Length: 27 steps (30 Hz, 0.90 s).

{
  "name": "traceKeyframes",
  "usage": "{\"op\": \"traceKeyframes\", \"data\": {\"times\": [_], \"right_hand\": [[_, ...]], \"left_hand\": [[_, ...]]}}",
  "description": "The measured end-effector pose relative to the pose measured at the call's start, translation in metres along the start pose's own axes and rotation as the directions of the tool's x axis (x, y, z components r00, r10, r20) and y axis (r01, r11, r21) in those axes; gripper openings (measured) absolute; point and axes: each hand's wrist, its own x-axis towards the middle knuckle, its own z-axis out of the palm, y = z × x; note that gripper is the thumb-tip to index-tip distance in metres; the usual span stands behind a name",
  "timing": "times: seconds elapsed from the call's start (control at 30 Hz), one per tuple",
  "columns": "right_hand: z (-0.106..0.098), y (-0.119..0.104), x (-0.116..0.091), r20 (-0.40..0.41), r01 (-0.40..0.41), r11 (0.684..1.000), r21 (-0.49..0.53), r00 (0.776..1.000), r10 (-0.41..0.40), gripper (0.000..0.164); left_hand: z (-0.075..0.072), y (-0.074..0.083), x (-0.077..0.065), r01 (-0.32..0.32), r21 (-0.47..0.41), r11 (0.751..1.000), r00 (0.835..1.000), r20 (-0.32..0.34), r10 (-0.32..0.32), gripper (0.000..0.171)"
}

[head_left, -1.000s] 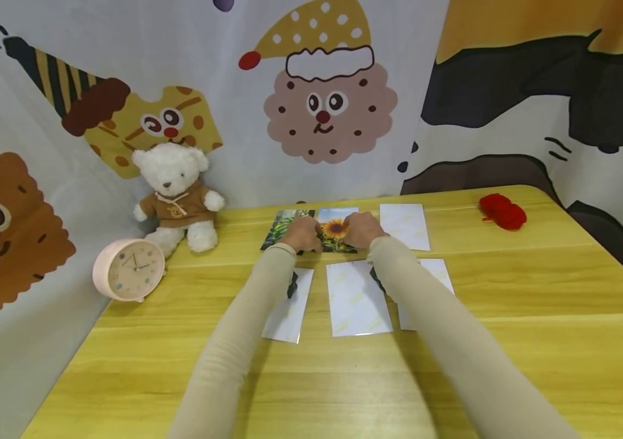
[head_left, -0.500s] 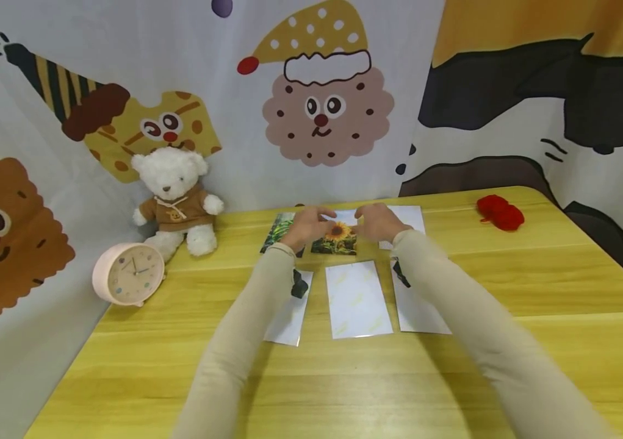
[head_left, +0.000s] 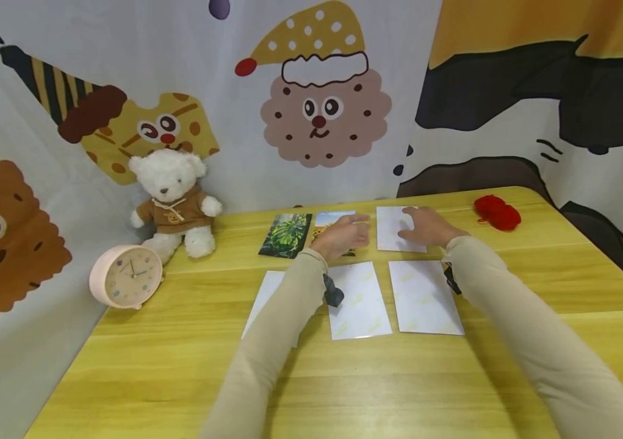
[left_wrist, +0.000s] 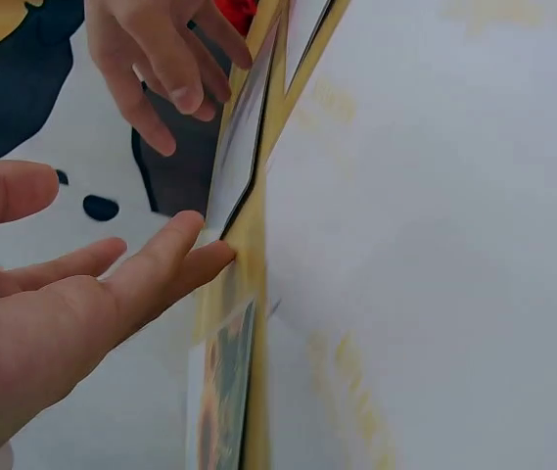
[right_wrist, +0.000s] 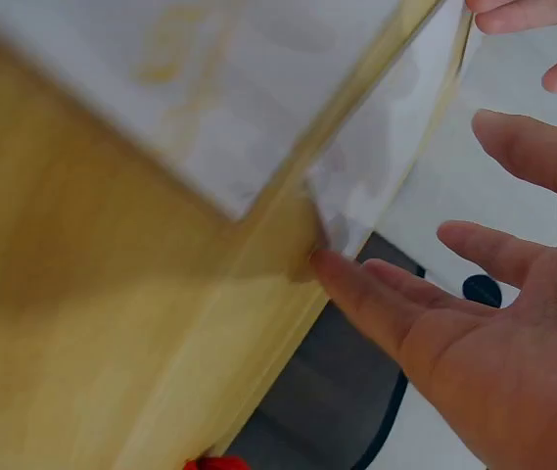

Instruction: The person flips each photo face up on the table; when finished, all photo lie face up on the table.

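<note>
My left hand (head_left: 342, 238), fingers extended, hovers over the sunflower picture card (head_left: 335, 216) in the back row and covers most of it. My right hand (head_left: 426, 227) reaches over the white card (head_left: 390, 228) at the back right, thumb and fingers spread. In the right wrist view, the fingertips of that hand (right_wrist: 493, 294) come close to a corner of this card (right_wrist: 386, 137). Neither hand holds anything. A green-leaf picture card (head_left: 285, 235) lies left of the sunflower one. Three white-faced cards form the front row: left (head_left: 264, 296), middle (head_left: 359, 305) and right (head_left: 426, 299).
A white teddy bear (head_left: 172, 207) in a brown hoodie sits at the table's back left, beside a pink round clock (head_left: 127, 276). Some red yarn (head_left: 498, 213) lies at the back right. A cartoon-printed curtain (head_left: 223, 79) hangs behind the wooden table (head_left: 344, 390).
Both hands have left the sunflower card's edges and shifted right. The right hand is now over the back-right white card. The green-leaf card is fully uncovered.
</note>
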Motion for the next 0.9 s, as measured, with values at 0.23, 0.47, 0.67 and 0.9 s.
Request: {"op": "traceKeyframes", "data": {"times": [0.23,0.47,0.67,0.9], "right_hand": [[0.002,0.003,-0.005,0.0,-0.011,1.0,-0.022,1.0,0.011,0.071],[0.009,-0.005,-0.002,0.036,-0.001,0.999,-0.042,0.999,0.002,0.068],[0.014,-0.017,0.001,0.012,0.057,0.998,0.021,0.998,-0.057,0.066],[0.015,-0.034,0.001,-0.004,0.089,0.976,0.198,0.996,-0.09,0.064]], "left_hand": [[0.009,-0.002,0.004,0.002,-0.02,1.0,1.0,0.017,-0.002,0.055],[0.014,0.004,0.008,0.007,-0.061,0.998,0.999,-0.051,-0.01,0.058],[0.011,0.009,0.009,-0.074,-0.15,0.986,0.99,-0.133,0.054,0.049],[0.008,0.01,0.008,-0.101,-0.142,0.985,0.981,-0.178,0.074,0.05]]}}
